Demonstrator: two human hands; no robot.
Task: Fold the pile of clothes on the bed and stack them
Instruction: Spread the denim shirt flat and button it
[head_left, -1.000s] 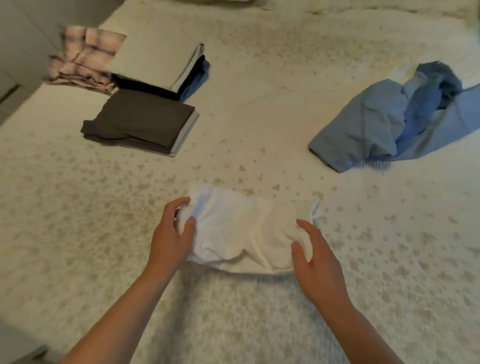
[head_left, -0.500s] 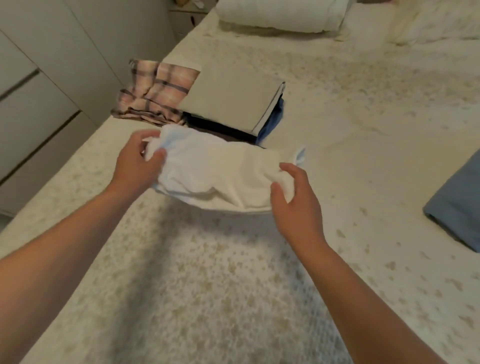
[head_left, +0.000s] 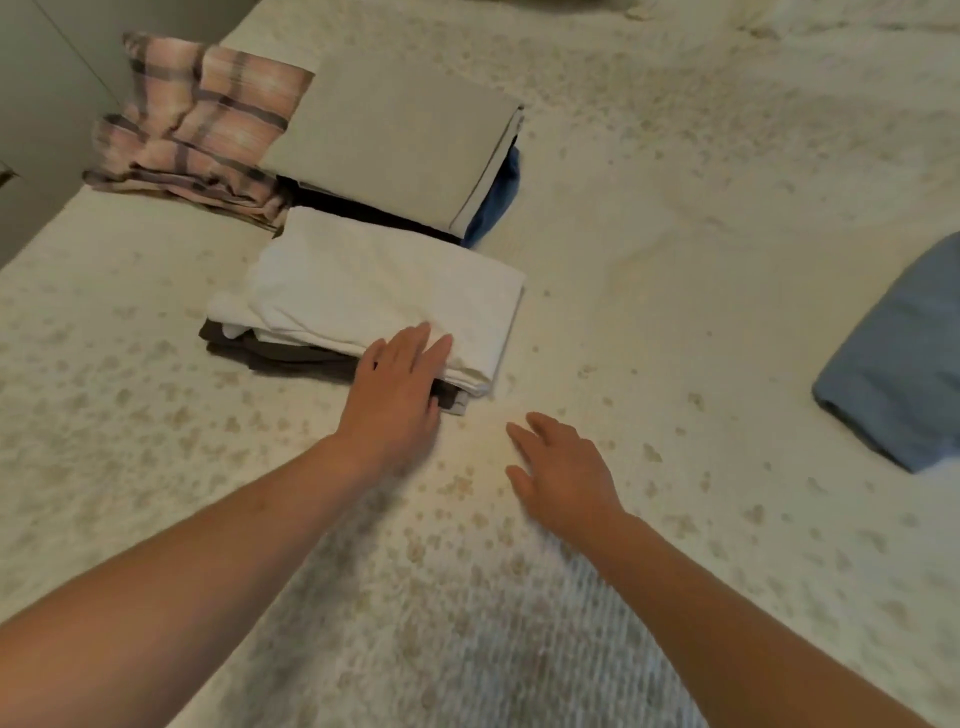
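Observation:
A folded white garment lies on top of a folded dark brown garment, making a low stack on the bed. My left hand rests flat with straight fingers on the stack's near right corner. My right hand hovers open just above the bedspread to the right of the stack, holding nothing. Behind this stack sits a second stack topped by a grey-green folded piece, with dark and blue layers under it. An unfolded blue garment lies at the right edge.
A pink plaid folded item sits at the back left, beside the grey-green stack. The bed's left edge runs along a pale cabinet front. Patterned bedspread stretches between the stacks and the blue garment.
Both hands carried the white garment left and set it on the brown folded piece. Both hands have let go; the left now lies flat on it and the right has drawn back.

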